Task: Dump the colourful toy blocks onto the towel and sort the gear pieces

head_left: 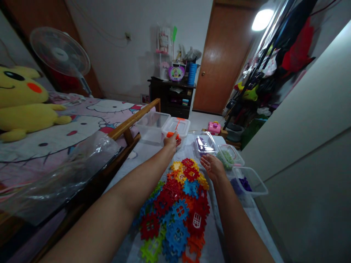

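My left hand (172, 141) is at the front of a clear lidded box (183, 126) with orange latches. Its fingers look spread beside the front orange latch (171, 134); whether they touch it I cannot tell. My right hand (213, 166) is open, palm turned inward, just in front of a clear container (204, 143) with purple pieces inside. Between my forearms lies a heap of gear-shaped plastic building pieces (178, 212) in red, blue, orange, yellow and green. Some have window-like grids.
An open clear bin (153, 126) stands left of the lidded box. Right are a container with green pieces (227, 157) and an open one with purple pieces (249, 180). A wooden bed rail (134, 120) borders the left; a pale cabinet (307, 146) the right.
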Action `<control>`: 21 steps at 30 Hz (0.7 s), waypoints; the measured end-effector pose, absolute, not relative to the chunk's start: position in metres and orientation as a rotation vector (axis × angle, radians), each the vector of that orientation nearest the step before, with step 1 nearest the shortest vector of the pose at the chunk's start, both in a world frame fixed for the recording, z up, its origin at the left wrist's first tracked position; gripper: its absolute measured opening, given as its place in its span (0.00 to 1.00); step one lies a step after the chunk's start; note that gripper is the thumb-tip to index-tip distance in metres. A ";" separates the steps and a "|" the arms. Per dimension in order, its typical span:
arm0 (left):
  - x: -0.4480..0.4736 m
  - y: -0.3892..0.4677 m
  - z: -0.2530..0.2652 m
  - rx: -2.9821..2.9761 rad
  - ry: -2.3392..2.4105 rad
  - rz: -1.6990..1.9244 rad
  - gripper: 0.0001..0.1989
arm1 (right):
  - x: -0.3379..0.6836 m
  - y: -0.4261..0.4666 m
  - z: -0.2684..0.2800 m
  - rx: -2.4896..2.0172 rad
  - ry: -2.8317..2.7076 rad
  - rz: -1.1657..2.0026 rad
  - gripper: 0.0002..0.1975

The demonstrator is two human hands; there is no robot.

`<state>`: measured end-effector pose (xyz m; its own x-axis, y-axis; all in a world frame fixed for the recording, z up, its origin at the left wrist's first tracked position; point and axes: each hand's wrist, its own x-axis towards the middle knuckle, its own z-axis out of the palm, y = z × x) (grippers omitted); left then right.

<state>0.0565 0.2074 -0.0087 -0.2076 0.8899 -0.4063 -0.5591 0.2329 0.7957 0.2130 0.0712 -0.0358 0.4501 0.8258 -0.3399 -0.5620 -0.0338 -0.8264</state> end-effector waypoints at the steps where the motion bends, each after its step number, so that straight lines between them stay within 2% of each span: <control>1: 0.056 0.210 -0.009 0.382 1.150 1.380 0.12 | 0.213 0.072 -0.037 -1.142 -0.292 1.144 0.10; 14: 0.060 0.227 -0.013 0.467 1.144 1.377 0.10 | 0.217 0.088 -0.047 -1.159 -0.244 1.134 0.06; 21: 0.045 0.208 -0.023 0.710 1.330 1.272 0.11 | 0.217 0.092 -0.045 -1.141 -0.221 1.129 0.06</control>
